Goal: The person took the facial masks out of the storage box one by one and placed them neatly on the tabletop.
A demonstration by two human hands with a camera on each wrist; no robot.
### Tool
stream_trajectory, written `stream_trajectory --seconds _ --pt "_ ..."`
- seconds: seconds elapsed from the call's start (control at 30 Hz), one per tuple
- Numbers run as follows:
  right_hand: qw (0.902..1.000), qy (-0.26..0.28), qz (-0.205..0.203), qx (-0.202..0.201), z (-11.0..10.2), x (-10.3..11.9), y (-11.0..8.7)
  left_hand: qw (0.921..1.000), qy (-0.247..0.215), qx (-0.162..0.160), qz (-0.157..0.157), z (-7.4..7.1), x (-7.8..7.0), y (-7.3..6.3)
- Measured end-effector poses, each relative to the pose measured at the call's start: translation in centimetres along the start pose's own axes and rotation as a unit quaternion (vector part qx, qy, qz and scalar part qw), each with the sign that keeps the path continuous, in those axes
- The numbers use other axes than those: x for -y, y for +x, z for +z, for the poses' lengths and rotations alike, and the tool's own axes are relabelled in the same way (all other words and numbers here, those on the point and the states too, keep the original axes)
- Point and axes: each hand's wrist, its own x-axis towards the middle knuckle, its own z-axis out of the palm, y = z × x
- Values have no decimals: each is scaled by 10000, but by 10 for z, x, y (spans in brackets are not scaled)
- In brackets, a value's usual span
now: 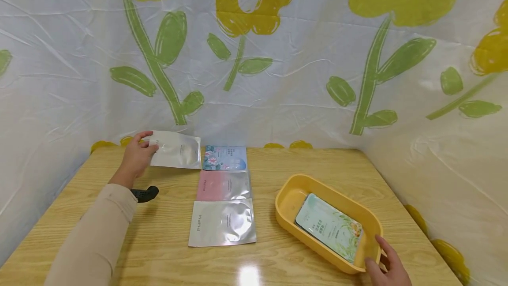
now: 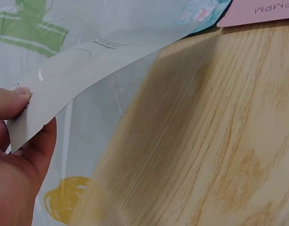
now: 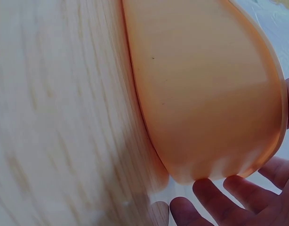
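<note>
My left hand pinches the left edge of a white and silver sheet mask packet, thumb on top and fingers beneath. In the left wrist view the packet bows, its near end raised over a shadow on the wood. Beside its right edge lies a blue floral mask packet. Below that one lie a pink and silver packet and a white and silver packet marked PMPM. My right hand holds the near right end of a yellow bin, fingertips against its outer wall.
Inside the bin is a green mask packet with a leafy print. A black curved piece shows by my left wrist. The wooden table meets a flowered cloth wall at the back and sides.
</note>
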Motion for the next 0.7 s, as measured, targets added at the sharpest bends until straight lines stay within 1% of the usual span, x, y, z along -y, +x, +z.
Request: stream_trajectory --seconds 0.2,0.4,0.47,0.7 --pt "9999 -46 -18 136 -2 -4 3 10000 -45 -11 32 3 3 7" --pt "9999 -108 -17 97 -1 -2 2 9998 -126 -131 71 5 8 15" --pt "9998 -127 -25 117 -2 -2 2 9999 -41 -139 62 6 10 16" --pt "9997 -87 -28 205 -4 -3 3 9988 473 -118 32 10 11 17"
